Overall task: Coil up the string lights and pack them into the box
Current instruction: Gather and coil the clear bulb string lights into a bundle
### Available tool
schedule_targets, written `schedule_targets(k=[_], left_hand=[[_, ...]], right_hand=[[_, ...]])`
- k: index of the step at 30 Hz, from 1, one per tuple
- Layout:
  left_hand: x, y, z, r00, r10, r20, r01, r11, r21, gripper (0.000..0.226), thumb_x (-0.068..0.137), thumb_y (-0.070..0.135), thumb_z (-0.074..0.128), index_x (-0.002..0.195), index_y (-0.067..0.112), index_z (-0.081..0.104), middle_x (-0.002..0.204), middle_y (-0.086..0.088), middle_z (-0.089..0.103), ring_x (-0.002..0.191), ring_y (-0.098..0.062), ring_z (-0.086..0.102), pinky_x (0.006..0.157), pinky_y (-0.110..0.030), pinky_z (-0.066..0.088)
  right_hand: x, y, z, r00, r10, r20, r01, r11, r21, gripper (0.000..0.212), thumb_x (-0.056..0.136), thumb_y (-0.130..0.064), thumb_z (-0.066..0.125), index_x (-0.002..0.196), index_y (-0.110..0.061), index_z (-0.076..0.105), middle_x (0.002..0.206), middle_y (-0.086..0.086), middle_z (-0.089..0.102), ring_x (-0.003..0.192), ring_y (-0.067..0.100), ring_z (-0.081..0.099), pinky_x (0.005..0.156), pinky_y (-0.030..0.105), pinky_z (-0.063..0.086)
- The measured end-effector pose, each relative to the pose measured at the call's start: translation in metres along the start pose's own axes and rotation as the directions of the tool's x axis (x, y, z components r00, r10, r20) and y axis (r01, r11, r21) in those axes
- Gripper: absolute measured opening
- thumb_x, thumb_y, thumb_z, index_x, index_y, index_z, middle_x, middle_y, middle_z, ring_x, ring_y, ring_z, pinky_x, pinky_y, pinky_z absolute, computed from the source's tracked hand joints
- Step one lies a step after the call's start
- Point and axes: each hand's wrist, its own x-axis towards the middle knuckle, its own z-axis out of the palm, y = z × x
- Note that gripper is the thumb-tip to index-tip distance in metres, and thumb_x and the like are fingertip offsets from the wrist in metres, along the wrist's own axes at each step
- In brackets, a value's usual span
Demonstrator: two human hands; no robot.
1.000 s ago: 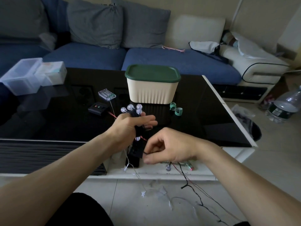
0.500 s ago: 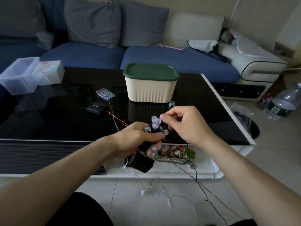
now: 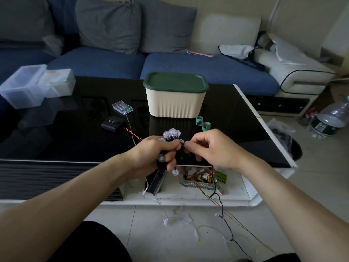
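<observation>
The left hand (image 3: 151,154) grips a bundle of string lights (image 3: 171,133) above the near edge of the black tabletop (image 3: 75,140), bulbs poking out above its fist. The right hand (image 3: 211,148) pinches the wire just beside it. The lidded cream box (image 3: 176,103) stands farther back, and loose wire (image 3: 229,229) trails across the floor.

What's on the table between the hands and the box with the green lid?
In the head view, two small green rings lie on the black table, between the right hand and the box.
</observation>
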Motion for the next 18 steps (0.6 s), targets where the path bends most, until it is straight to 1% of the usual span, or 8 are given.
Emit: schedule_targets(k=[3, 4, 6, 8, 10, 12, 16, 18], left_hand=[[0.001, 0.002, 0.000, 1.000, 0.008, -0.022, -0.010, 0.994, -0.108, 0.028, 0.099, 0.017, 0.045, 0.073, 0.008, 0.052, 0.047, -0.001, 0.034, 0.044, -0.019, 0.047, 0.050, -0.024, 0.044], [0.001, 0.003, -0.001, 0.999, 0.021, -0.029, -0.024, 0.990, -0.138, 0.026, 0.100, 0.018, 0.044, 0.078, 0.007, 0.051, 0.050, -0.002, 0.038, 0.047, -0.019, 0.050, 0.051, -0.024, 0.045], [0.003, 0.001, -0.002, 0.998, 0.044, -0.049, -0.052, 0.982, -0.180, 0.023, 0.102, 0.017, 0.043, 0.085, 0.006, 0.053, 0.060, -0.005, 0.055, 0.056, -0.019, 0.059, 0.054, -0.025, 0.048], [0.002, 0.000, -0.002, 0.999, 0.033, -0.035, -0.039, 0.981, -0.188, 0.021, 0.103, 0.016, 0.043, 0.089, 0.005, 0.056, 0.071, -0.009, 0.066, 0.061, -0.020, 0.063, 0.055, -0.025, 0.050], [-0.001, -0.001, 0.000, 0.999, 0.008, 0.048, 0.000, 0.986, -0.164, 0.022, 0.103, 0.016, 0.042, 0.091, 0.004, 0.056, 0.072, -0.010, 0.066, 0.061, -0.019, 0.064, 0.054, -0.024, 0.050], [-0.003, -0.001, 0.001, 0.992, -0.020, 0.121, 0.035, 0.992, -0.123, 0.023, 0.102, 0.017, 0.042, 0.094, 0.001, 0.056, 0.070, -0.011, 0.065, 0.058, -0.020, 0.064, 0.052, -0.026, 0.051], [-0.005, -0.001, 0.001, 0.980, -0.028, 0.196, 0.035, 0.999, -0.032, 0.029, 0.097, 0.020, 0.047, 0.100, -0.004, 0.062, 0.072, -0.013, 0.064, 0.061, -0.021, 0.067, 0.054, -0.027, 0.053], [-0.006, 0.000, 0.003, 0.982, -0.028, 0.188, 0.034, 0.999, -0.031, 0.027, 0.098, 0.019, 0.046, 0.097, -0.002, 0.061, 0.070, -0.012, 0.063, 0.062, -0.021, 0.067, 0.054, -0.027, 0.053]], right_hand=[[0.001, 0.002, 0.002, 0.992, 0.097, 0.079, -0.097, 0.995, -0.006, 0.042, 0.102, -0.045, 0.050, 0.083, -0.015, 0.072, 0.061, -0.002, 0.064, 0.051, 0.007, 0.054, 0.053, 0.026, 0.042], [0.001, 0.003, 0.001, 0.985, 0.134, 0.105, -0.133, 0.991, -0.017, 0.046, 0.103, -0.047, 0.046, 0.084, -0.015, 0.072, 0.060, -0.003, 0.063, 0.050, 0.007, 0.054, 0.055, 0.027, 0.043], [0.002, 0.006, 0.002, 0.973, 0.191, 0.132, -0.185, 0.981, -0.062, 0.053, 0.104, -0.050, 0.040, 0.085, -0.014, 0.073, 0.058, -0.003, 0.061, 0.050, 0.008, 0.053, 0.059, 0.029, 0.043], [0.003, 0.010, 0.003, 0.970, 0.211, 0.122, -0.200, 0.975, -0.102, 0.055, 0.104, -0.052, 0.038, 0.079, -0.018, 0.073, 0.057, -0.002, 0.059, 0.052, 0.010, 0.053, 0.061, 0.033, 0.043], [0.003, 0.014, 0.005, 0.976, 0.197, 0.091, -0.183, 0.973, -0.138, 0.055, 0.104, -0.053, 0.039, 0.069, -0.023, 0.070, 0.056, -0.002, 0.057, 0.052, 0.012, 0.054, 0.060, 0.036, 0.043], [0.005, 0.016, 0.005, 0.984, 0.175, 0.042, -0.166, 0.971, -0.170, 0.057, 0.103, -0.055, 0.040, 0.065, -0.025, 0.070, 0.054, -0.002, 0.057, 0.053, 0.017, 0.056, 0.060, 0.040, 0.045], [0.008, 0.015, 0.003, 0.983, 0.184, 0.004, -0.182, 0.972, -0.151, 0.056, 0.102, -0.055, 0.043, 0.068, -0.022, 0.072, 0.044, -0.008, 0.049, 0.046, 0.008, 0.047, 0.058, 0.034, 0.039], [0.008, 0.013, 0.004, 0.983, 0.183, 0.004, -0.180, 0.972, -0.152, 0.056, 0.102, -0.055, 0.043, 0.067, -0.022, 0.072, 0.042, -0.008, 0.045, 0.046, 0.009, 0.046, 0.057, 0.032, 0.037]])
